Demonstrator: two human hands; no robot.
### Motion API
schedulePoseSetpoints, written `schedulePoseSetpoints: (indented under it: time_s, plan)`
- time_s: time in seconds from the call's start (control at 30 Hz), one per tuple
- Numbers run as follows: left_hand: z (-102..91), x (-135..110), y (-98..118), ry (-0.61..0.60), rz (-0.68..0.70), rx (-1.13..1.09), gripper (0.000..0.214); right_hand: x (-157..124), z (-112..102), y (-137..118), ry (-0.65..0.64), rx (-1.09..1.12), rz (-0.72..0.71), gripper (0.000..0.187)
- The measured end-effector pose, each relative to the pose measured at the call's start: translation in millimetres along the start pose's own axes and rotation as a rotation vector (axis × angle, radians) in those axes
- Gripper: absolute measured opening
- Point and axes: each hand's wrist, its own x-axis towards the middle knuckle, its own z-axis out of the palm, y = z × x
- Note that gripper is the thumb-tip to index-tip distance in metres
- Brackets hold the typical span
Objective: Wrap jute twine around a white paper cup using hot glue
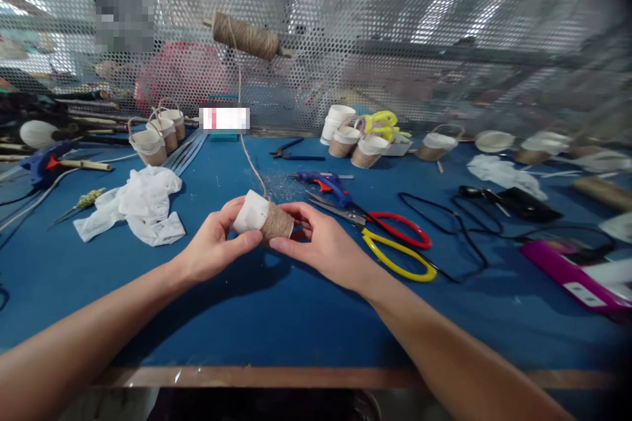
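Note:
A white paper cup (253,213), partly wrapped in brown twine (277,223), lies tilted between my two hands above the blue table. My left hand (217,237) closes on the cup's bare white end, thumb in front. At the twine-wrapped end, my right hand (320,237) grips with thumb and fingers. One strand (253,161) runs from the cup up to a twine spool (245,35) on a rod at the mesh panel. Close to my right hand lie scissors (395,247) with red and yellow handles and a blue glue gun (326,185).
Twine-wrapped cups (151,147) with handles stand at the back left, others (370,151) at the back right. White cloth (135,204) lies left, near another glue gun (42,164). Pliers (296,151) lie behind. A black cable (469,230) and a magenta object (567,273) are right.

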Motion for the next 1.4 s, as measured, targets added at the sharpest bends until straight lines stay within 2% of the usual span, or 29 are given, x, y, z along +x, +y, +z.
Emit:
schedulePoseSetpoints:
  time_s: [0.33, 0.57, 1.17, 1.4]
  plan:
    - [4.1, -0.1, -0.8, 0.015, -0.053, -0.106, 0.021, -3.9, 1.4, -1.9, 0.026, -0.055, 0.009, 0.042]
    - [6.1, -0.4, 0.2, 0.009, -0.083, -0.126, 0.029, -5.8, 2.8, -0.8, 0.041, -0.114, 0.012, 0.042]
    - [6.4, -0.6, 1.9, 0.012, -0.062, -0.019, 0.025, -8.3, 4.7, 0.8, 0.073, -0.236, -0.033, 0.044]
    - [4.9, -1.4, -0.5, 0.018, -0.07, 0.005, 0.032, -8.9, 6.4, 1.5, 0.105, -0.299, -0.095, 0.042]
